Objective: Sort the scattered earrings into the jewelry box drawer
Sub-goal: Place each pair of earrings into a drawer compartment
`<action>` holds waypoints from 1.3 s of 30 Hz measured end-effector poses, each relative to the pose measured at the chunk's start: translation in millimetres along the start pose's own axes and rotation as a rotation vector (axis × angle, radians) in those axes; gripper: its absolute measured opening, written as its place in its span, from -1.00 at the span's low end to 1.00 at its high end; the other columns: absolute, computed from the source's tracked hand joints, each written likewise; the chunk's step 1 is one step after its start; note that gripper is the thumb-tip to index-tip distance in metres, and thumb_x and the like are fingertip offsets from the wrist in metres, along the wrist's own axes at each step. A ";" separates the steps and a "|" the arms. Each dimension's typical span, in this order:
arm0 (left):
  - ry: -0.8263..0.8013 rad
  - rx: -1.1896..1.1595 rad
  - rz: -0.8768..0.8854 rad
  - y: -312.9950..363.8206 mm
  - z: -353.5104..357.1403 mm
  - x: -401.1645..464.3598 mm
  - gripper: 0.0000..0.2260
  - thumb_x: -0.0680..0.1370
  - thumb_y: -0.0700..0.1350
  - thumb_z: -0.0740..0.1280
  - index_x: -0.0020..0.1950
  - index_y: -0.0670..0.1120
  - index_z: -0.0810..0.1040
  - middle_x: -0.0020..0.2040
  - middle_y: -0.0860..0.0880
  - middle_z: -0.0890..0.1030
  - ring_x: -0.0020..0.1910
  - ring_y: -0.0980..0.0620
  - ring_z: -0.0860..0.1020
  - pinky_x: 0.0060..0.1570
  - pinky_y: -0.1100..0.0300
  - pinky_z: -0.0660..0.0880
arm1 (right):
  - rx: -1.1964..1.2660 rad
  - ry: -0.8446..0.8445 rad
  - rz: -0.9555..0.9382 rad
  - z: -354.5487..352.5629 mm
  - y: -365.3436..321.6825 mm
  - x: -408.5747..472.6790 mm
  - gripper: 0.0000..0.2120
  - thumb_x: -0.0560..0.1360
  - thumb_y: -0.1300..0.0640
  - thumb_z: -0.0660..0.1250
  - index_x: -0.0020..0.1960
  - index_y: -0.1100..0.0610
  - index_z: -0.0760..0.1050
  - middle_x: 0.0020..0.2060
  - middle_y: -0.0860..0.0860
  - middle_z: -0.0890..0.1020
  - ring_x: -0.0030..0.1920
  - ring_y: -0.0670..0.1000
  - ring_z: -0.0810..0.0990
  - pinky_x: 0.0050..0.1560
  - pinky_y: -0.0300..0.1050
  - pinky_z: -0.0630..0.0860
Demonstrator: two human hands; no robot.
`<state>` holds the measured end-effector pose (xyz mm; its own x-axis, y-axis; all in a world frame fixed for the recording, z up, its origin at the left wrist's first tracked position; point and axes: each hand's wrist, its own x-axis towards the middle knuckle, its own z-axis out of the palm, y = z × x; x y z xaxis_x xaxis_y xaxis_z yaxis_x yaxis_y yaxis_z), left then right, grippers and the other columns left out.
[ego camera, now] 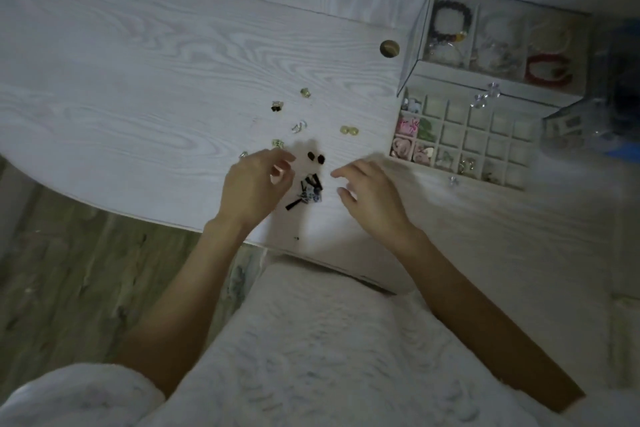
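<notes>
Several small earrings lie scattered on the white wood-grain table [138,80]: a dark pair [317,157], a yellow pair [349,130], a pale one [299,126], a green one [305,92]. A black tasselled pair [306,193] lies between my hands. My left hand [254,184] hovers left of it with fingers loosely curled, holding nothing I can see. My right hand [370,192] hovers to the right, fingers relaxed. The jewelry box [498,73] stands at the right with its gridded drawer [485,135] pulled out; some cells hold earrings.
The box's clear top tier holds bracelets, among them a dark beaded one [450,21] and a red one [547,69]. A round brass grommet [389,48] sits in the table. A dark, blurred object [595,107] stands right of the box. The table's front edge runs near my wrists.
</notes>
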<state>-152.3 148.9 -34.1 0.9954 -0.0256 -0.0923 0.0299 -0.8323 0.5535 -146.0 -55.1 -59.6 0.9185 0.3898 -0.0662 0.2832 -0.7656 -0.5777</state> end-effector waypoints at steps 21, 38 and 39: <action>-0.075 -0.008 -0.012 0.6 52.7 -27.6 -0.81 0.46 -0.14 0.41 0.02 -0.20 0.58 0.02 -0.18 0.55 -0.05 -0.16 0.55 -0.16 0.17 0.36 | -0.123 0.110 0.102 15.4 5.1 -23.3 -0.87 0.55 0.19 0.24 0.05 0.18 0.51 -0.07 0.09 0.61 -0.08 0.08 0.57 -0.19 -0.03 0.53; -0.023 -0.435 0.013 68.0 35.6 25.4 -0.87 0.48 -0.20 0.38 -0.17 -0.05 0.45 -0.22 0.06 0.58 -0.31 0.13 0.62 -0.26 0.18 0.52 | 0.387 0.331 0.283 -55.7 32.6 -12.3 -0.86 0.51 0.28 0.31 0.03 0.15 0.55 -0.06 0.02 0.64 -0.05 -0.01 0.62 0.02 -0.17 0.54; -0.017 -0.492 0.017 76.7 34.5 32.6 -0.88 0.48 -0.21 0.39 -0.17 -0.06 0.46 -0.21 0.08 0.58 -0.30 0.14 0.63 -0.25 0.20 0.54 | 0.412 0.357 0.296 -64.0 38.5 -6.2 -0.86 0.51 0.28 0.31 0.03 0.12 0.55 -0.07 -0.01 0.63 -0.04 -0.02 0.62 0.03 -0.17 0.54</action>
<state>-120.8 65.2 -23.2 0.9946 -0.0494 -0.0914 0.0575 -0.4711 0.8802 -123.1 -119.8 -29.3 0.9976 -0.0592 -0.0366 -0.0624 -0.5264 -0.8480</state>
